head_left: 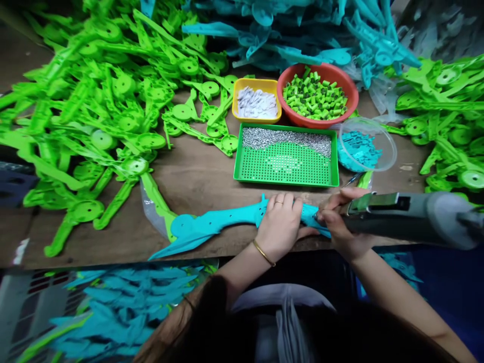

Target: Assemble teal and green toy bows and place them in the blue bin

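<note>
The left hand (pixel 280 222), ring on one finger and gold-coloured bangle (pixel 263 253) at the wrist, is clasped over a long, sword-like blue plastic part (pixel 227 222) lying along the near edge of the brown wooden table (pixel 204 176). The right hand (pixel 350 229) is wrapped around the front of a thick grey cylindrical power driver (pixel 408 219), its tip at the part's right end. Just beyond stands a green perforated plastic tray (pixel 286 182) with small silvery metal pieces (pixel 287 138); behind it are a yellow plastic dish (pixel 235 106) and a round red plastic bowl (pixel 354 96). Bright-green plastic parts (pixel 102 96) heap up at the left.
</note>
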Available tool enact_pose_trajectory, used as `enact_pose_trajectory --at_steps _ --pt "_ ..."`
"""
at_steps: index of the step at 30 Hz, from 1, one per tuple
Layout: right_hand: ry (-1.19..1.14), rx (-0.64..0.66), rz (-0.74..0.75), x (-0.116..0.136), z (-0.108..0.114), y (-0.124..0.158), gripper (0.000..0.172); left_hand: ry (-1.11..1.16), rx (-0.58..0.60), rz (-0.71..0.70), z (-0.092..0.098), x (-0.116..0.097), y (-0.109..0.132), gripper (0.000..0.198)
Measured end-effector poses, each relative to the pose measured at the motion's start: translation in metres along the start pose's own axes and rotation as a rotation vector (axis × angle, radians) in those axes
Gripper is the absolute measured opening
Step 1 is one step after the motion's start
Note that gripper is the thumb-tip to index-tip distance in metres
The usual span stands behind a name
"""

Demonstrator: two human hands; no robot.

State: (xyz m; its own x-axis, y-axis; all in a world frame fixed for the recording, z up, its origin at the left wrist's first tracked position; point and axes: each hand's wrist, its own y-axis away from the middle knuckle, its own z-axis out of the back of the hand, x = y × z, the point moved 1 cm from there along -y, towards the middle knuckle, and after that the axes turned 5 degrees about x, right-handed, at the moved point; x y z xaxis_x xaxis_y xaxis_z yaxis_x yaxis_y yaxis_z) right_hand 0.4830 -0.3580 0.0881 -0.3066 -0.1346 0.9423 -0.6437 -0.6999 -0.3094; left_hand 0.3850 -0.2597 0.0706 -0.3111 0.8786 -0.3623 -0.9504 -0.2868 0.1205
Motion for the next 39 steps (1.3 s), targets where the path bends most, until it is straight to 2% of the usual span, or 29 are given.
enact_pose_trajectory --at_steps 3,4,6,9,11,14,21,26,29,33,36,39 --pt "-0.038 0.042 0.020 0.020 -0.004 -0.020 0.039 0.012 -0.018 -0.011 -0.001 -0.001 0.001 0.064" --pt "-0.056 0.021 0.035 0.025 -0.008 -0.031 0.038 0.010 -0.025 -0.012 -0.001 -0.001 0.001 0.065" --pt "-0.103 -0.106 0.121 0.028 -0.016 -0.058 0.032 -0.008 -0.036 -0.012 -0.001 -0.001 0.001 0.067" --pt "-0.120 -0.323 0.251 0.009 -0.031 -0.095 0.021 -0.052 -0.047 -0.015 -0.001 -0.002 0.002 0.070" --pt "-0.073 -0.357 0.270 -0.013 -0.039 -0.110 0.013 -0.068 -0.059 -0.016 -0.001 -0.002 0.002 0.070" --pt "-0.043 -0.359 0.286 -0.037 -0.043 -0.119 0.011 -0.080 -0.076 -0.021 -0.003 -0.001 0.003 0.072" --pt "-0.060 -0.346 0.305 -0.046 -0.043 -0.115 0.015 -0.089 -0.102 -0.029 -0.003 -0.001 0.003 0.072" --pt "-0.063 -0.317 0.298 -0.030 -0.043 -0.117 0.018 -0.082 -0.099 -0.032 -0.004 0.000 0.002 0.071" --pt "-0.125 -0.329 0.334 -0.002 -0.025 -0.109 0.025 -0.051 -0.091 -0.031 -0.005 0.001 0.002 0.072" --pt "-0.051 -0.335 0.306 0.032 0.011 -0.073 0.024 -0.023 -0.075 -0.028 -0.005 0.002 0.002 0.071" --pt "-0.009 -0.304 0.250 0.038 0.031 -0.041 0.030 -0.022 -0.067 -0.031 -0.005 0.002 0.001 0.072" --pt "0.000 -0.317 0.261 0.033 0.040 -0.022 0.032 -0.036 -0.069 -0.034 -0.005 0.002 0.001 0.070"
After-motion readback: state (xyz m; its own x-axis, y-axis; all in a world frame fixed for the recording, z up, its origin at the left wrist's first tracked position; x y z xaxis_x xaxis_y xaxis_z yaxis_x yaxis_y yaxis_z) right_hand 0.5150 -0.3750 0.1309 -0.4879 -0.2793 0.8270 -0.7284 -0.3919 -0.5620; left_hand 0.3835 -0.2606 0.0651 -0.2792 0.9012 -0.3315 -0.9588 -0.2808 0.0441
